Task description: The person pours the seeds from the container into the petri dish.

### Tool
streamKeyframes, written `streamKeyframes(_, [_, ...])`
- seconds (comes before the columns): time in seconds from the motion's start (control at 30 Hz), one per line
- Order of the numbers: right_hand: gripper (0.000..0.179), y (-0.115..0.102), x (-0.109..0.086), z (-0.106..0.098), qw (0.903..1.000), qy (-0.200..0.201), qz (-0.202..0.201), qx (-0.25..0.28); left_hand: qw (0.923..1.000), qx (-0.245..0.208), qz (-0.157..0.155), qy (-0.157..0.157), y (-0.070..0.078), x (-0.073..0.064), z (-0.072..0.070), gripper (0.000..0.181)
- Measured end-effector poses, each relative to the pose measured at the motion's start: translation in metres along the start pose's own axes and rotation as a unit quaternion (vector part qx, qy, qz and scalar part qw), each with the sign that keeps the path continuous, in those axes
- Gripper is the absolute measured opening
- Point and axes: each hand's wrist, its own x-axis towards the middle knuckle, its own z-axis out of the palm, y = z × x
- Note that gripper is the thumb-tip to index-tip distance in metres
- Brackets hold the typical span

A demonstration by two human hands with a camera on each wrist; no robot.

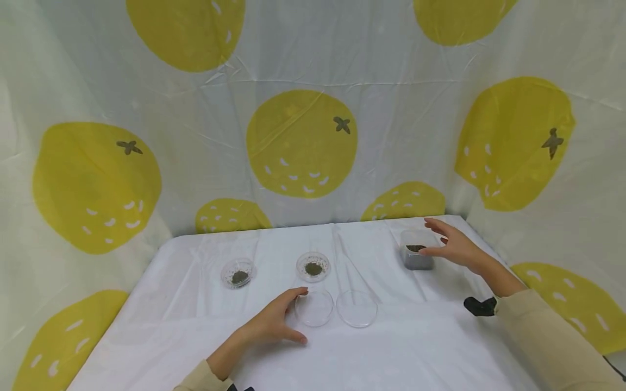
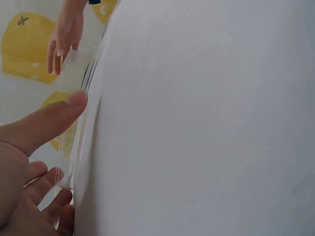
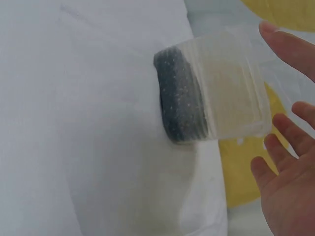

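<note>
My left hand point(image 1: 274, 320) is beside a clear round dish point(image 1: 317, 309), with its fingertips at the far-left rim and the thumb apart from them on the near side. Whether the fingertips touch the rim, I cannot tell. A second clear dish point(image 1: 358, 309) lies just to the right. At the right, my right hand point(image 1: 457, 247) spreads its fingers by the top of a clear plastic tub point(image 3: 231, 88). Dark, speckled granular material point(image 3: 179, 96) fills the tub's lower part. In the right wrist view, a gap shows between fingers and tub.
Farther back stand two more clear dishes, one at left point(image 1: 227, 271) and one in the middle point(image 1: 302, 262), each with a small dark heap. A white cloth point(image 1: 391, 353) covers the table. Behind it hangs a curtain point(image 1: 195, 108) with yellow fruit prints.
</note>
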Motion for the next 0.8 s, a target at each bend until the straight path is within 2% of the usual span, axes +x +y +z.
streamKeyframes(0.17, [0.105,0.022,-0.004,0.0,0.9983,-0.002,0.03,0.049,0.9997,0.005,-0.012,0.019,0.0,0.0,0.003,0.106])
streamKeyframes(0.33, [0.105,0.04,-0.004,0.004,0.9926,-0.028,0.051,0.106,0.9994,-0.001,-0.017,0.03,-0.002,0.002,0.002,0.104])
streamKeyframes(0.5, [0.101,0.05,-0.001,0.01,0.9883,-0.049,0.042,0.138,0.9988,0.003,-0.04,0.029,-0.002,0.008,-0.001,0.106])
streamKeyframes(0.63, [0.096,0.055,0.003,0.014,0.9868,-0.054,0.03,0.15,0.9977,0.026,-0.056,0.03,-0.002,0.016,0.0,0.109])
streamKeyframes(0.8, [0.089,0.057,0.005,0.018,0.9846,-0.052,0.02,0.166,0.9963,0.037,-0.069,0.037,-0.001,0.022,0.002,0.102])
